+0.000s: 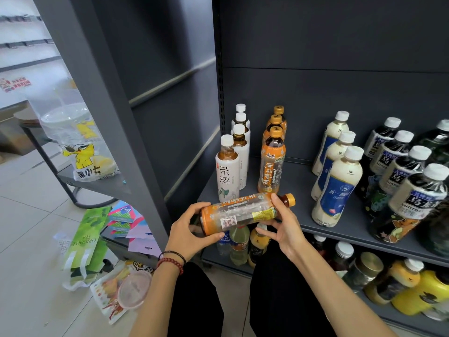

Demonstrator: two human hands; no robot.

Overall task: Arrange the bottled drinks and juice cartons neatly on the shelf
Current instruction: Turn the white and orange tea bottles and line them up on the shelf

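An orange-labelled tea bottle (240,214) lies sideways in both my hands, just in front of the grey shelf (301,190), its gold cap pointing right. My left hand (192,233) grips its base end. My right hand (283,227) holds it near the neck, thumb on top. Behind it on the shelf stands a row of matching orange tea bottles (272,164) and, to their left, a row of white-labelled tea bottles (228,171).
Right of these rows stand milky white bottles with blue labels (334,188) and dark oolong tea bottles (413,198). The lower shelf (374,246) holds mixed bottles and yellow drinks. Bags and packaging, with a green tea box (85,242), litter the floor at left.
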